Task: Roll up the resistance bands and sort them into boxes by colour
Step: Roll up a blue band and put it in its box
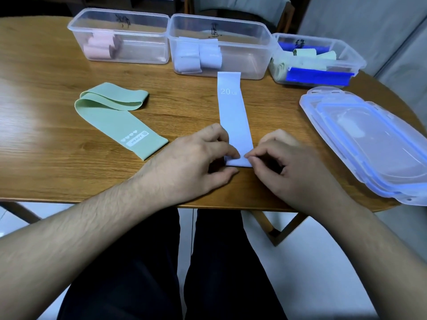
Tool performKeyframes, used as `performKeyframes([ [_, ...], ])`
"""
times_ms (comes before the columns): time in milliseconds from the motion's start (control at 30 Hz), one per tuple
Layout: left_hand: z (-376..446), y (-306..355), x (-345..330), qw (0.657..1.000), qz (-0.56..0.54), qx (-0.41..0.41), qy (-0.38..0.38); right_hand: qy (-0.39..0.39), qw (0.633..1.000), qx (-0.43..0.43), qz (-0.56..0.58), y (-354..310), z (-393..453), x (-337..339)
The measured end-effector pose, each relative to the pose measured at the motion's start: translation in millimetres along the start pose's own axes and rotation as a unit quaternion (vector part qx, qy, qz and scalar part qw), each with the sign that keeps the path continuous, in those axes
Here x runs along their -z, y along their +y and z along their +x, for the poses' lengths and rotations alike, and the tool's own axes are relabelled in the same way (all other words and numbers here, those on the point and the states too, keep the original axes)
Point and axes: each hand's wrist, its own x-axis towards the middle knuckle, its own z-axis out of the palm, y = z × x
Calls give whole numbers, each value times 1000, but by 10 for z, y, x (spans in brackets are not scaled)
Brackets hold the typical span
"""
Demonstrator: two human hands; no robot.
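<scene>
The lilac band [234,116] lying flat on the table reads "20 LB" near its far end. The green band [120,121] carries a white label reading "HEAVY" beside a row of hearts. Handwritten marks on the three boxes [120,35] cannot be read.

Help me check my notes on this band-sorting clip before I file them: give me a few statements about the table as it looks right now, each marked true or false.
1. Both hands pinch the near end of the lavender band. True: the left hand and the right hand hold its near end.
2. The green band on the table is already rolled. False: it lies loose and folded over itself.
3. The left box holds pink rolls. True.
4. The lavender band is printed "HEAVY". False: it reads "20 LB"; "HEAVY" is on the green band.
5. The lids are on the boxes. False: they lie stacked on the table to the right.
</scene>
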Motion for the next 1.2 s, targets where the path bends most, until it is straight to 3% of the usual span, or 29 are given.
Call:
performKeyframes([
  [500, -15, 71, 58, 1000, -15, -2, -21, 2, 997, 64, -39, -14, -42, -1],
  [1200, 0, -6, 3, 1000, 25, -5, -6, 24, 999, 12, -46, 34, -14, -35],
])
